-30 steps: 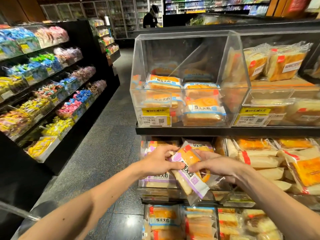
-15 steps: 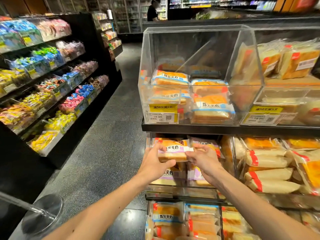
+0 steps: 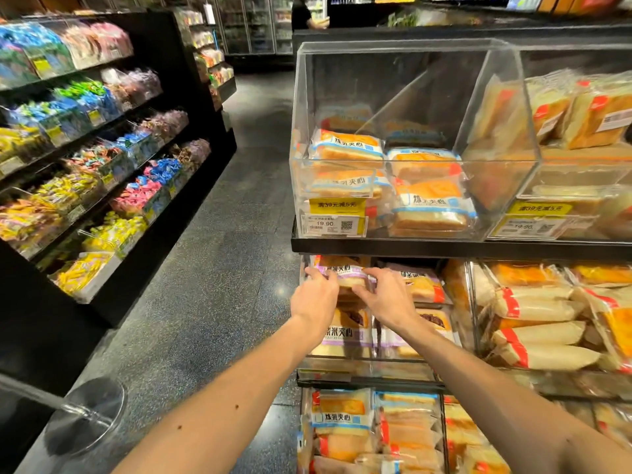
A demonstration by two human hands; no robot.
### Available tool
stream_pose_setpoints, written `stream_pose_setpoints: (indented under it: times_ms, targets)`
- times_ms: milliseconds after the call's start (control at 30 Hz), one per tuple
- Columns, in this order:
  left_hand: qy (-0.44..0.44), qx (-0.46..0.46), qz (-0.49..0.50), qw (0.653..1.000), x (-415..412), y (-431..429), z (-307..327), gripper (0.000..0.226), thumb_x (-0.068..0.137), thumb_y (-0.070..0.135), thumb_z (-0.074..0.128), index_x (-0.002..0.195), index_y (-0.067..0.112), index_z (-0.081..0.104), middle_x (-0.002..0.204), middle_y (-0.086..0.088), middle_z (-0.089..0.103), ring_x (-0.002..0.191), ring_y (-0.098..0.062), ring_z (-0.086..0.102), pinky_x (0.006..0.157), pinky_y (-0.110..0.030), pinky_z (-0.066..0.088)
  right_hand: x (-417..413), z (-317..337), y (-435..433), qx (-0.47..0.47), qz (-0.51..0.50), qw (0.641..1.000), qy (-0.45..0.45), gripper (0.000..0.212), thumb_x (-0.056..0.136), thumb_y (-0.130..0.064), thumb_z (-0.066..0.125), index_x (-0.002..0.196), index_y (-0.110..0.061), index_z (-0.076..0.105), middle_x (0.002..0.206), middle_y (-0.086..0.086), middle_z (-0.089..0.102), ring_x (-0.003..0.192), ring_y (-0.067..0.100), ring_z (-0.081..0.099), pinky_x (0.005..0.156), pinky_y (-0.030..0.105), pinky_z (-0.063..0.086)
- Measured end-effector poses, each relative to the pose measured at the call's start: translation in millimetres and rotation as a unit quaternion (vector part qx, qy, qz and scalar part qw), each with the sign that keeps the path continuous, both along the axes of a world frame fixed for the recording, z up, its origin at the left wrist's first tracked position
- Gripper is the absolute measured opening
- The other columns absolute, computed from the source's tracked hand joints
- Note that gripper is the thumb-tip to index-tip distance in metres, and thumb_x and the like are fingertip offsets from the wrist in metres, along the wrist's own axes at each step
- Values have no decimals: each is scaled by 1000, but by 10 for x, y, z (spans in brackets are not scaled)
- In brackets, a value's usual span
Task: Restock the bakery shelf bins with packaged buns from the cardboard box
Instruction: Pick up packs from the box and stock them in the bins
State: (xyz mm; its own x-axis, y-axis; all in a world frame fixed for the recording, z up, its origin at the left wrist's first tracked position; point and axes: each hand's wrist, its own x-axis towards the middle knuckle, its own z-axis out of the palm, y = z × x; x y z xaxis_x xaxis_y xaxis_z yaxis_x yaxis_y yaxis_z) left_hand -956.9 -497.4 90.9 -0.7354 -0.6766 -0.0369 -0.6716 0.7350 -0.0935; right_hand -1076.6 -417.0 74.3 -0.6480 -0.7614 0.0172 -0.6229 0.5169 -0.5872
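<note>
The purple-banded bun pack (image 3: 343, 272), lying crosswise atop the stack in the middle-shelf bin (image 3: 369, 367), is gripped endwise, equally near, by left hand (image 3: 316, 297) and right hand (image 3: 388, 301).

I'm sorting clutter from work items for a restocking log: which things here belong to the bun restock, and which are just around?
Job: left hand, right hand, the purple-label bun pack both hold, the middle-shelf bin in front of them.
Just around: candy shelves, metal post base, person by the far coolers, blue-label buns in the top bin.
</note>
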Motion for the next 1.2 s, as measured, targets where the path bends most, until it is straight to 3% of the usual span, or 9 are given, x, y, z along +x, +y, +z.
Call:
stream_pose_setpoints:
  times_ms: [267, 367, 467, 600, 800, 900, 1033, 1133, 1200]
  targets:
    - [42, 37, -30, 998, 98, -61, 9, 61, 93, -3, 54, 149, 1, 29, 153, -30, 28, 116, -39, 62, 89, -40, 54, 189, 77, 144, -18, -23, 1000, 0, 48, 93, -30, 66, 137, -12, 56, 134, 7, 48, 123, 23, 50, 103, 30, 39]
    - [122, 99, -30, 987, 249, -50, 91, 33, 98, 4, 48, 130, 8, 53, 137, -17, 48, 106, -39, 64, 84, -44, 51, 276, 154, 312, -21, -28, 999, 41, 41, 92, -27, 64, 130, -12, 60, 128, 8, 57, 123, 24, 51, 103, 32, 37]
    - [188, 135, 1, 973, 567, 39, 335, 24, 100, 21, 50, 121, 16, 62, 117, -8, 67, 103, -32, 65, 83, -41, 51, 466, 338, 484, -35, 4, 998, 50, 30, 92, -29, 64, 119, -16, 66, 109, 0, 66, 102, 17, 62, 86, 30, 45]
    - [245, 100, 45, 963, 1254, 208, 825, 21, 97, 30, 58, 115, 21, 66, 108, -1, 72, 101, -24, 66, 84, -37, 53, 878, 689, 554, -111, 120, 985, 47, 21, 88, -32, 70, 106, -22, 68, 90, -9, 67, 81, 9, 65, 82, 34, 54]
    - [138, -69, 127, 980, 3048, 814, 1134, 48, 90, 47, 61, 130, 23, 57, 116, -5, 62, 111, -33, 55, 87, -47, 50, 2323, 801, 512, -104, 388, 915, 49, 62, 78, -61, 54, 128, -24, 58, 118, 0, 62, 109, 22, 60, 93, 42, 51]
    - [89, -60, 238, 965, 3990, 1318, 962, 57, 83, 57, 49, 127, 23, 60, 115, -7, 64, 108, -36, 56, 83, -49, 52, 3175, 635, 544, -71, 500, 861, 68, 75, 76, -68, 41, 135, -22, 53, 125, 2, 56, 117, 27, 53, 97, 44, 47]
    - [52, -5, 456, 888, 5281, 2253, 533, 50, 89, 55, 51, 131, 30, 57, 120, -3, 62, 112, -32, 57, 85, -45, 53, 4459, 331, 766, 21, 636, 770, 51, 69, 87, -59, 55, 143, -20, 45, 141, 6, 47, 132, 29, 43, 105, 40, 41]
    - [26, 74, 591, 803, 6076, 2903, 50, 49, 96, 50, 51, 142, 33, 45, 138, -1, 53, 128, -26, 47, 99, -36, 41, 5314, -30, 958, 53, 700, 710, 59, 84, 78, -73, 35, 145, -22, 45, 145, 6, 48, 133, 30, 46, 103, 39, 40]
    - [40, 122, 648, 751, 6508, 3267, -311, 47, 96, 46, 52, 140, 29, 46, 140, -4, 53, 130, -26, 47, 100, -34, 37, 5803, -283, 1043, 83, 732, 672, 69, 73, 88, -63, 47, 146, -20, 42, 149, 4, 44, 135, 28, 44, 106, 38, 39]
